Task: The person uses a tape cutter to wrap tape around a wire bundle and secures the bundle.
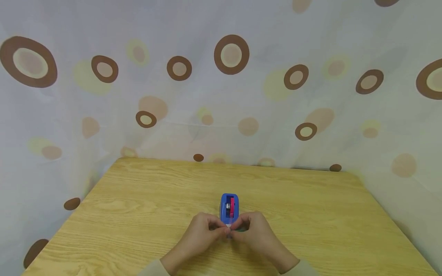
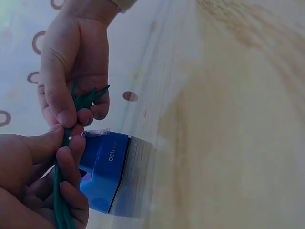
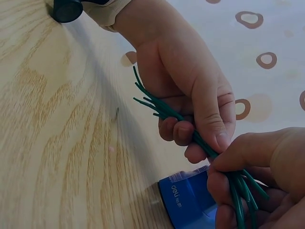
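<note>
Fingertips together, my left hand (image 1: 202, 234) and right hand (image 1: 257, 234) meet low in the middle of the head view. Between them is a bundle of thin green strands (image 3: 164, 109), fanned out at both ends. My left hand (image 2: 33, 157) pinches one part of the bundle and my right hand (image 2: 78, 52) another. Just beyond the fingers stands a blue tape dispenser (image 1: 224, 219) with a pinkish-red tape wheel (image 1: 232, 207). A clear strip (image 2: 98, 132) shows at its cutting edge. The fingers cover much of the bundle's middle.
A wood-grain table (image 1: 145, 199) spreads under the hands. Behind it and at both sides hangs a pale curtain (image 1: 214, 99) printed with brown and beige circles. A dark round device (image 3: 66, 10) sits by the left sleeve in the right wrist view.
</note>
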The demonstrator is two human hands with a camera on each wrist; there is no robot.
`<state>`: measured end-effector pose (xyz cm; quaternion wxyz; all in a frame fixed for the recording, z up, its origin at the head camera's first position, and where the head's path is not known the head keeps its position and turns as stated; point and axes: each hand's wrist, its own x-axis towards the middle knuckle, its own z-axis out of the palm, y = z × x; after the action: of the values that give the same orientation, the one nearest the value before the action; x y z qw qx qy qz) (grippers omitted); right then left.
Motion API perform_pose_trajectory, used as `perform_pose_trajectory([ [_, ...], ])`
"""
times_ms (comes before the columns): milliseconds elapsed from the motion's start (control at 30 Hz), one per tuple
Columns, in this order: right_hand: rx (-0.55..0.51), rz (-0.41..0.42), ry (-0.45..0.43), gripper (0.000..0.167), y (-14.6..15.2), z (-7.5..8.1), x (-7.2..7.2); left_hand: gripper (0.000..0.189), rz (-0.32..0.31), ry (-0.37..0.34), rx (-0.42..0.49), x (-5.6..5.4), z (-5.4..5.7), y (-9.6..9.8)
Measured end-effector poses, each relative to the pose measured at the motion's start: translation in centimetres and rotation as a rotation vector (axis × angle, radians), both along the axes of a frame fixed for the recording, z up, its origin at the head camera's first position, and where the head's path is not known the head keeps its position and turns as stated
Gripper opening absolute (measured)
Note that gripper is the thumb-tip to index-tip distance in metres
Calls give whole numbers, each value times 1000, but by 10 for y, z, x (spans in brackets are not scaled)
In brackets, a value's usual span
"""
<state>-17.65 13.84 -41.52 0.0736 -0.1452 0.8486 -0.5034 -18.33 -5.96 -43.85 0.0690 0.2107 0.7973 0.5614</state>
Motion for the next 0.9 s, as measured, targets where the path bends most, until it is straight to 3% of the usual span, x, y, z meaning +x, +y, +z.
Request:
perform_pose_trajectory([
  [600,3,42,76,9,2,-1,0,19,-15,-70,1,-1,-2,0],
  [900,66,25,121,12,1,-2,0,27,-44,-116,3,1,-1,-2],
])
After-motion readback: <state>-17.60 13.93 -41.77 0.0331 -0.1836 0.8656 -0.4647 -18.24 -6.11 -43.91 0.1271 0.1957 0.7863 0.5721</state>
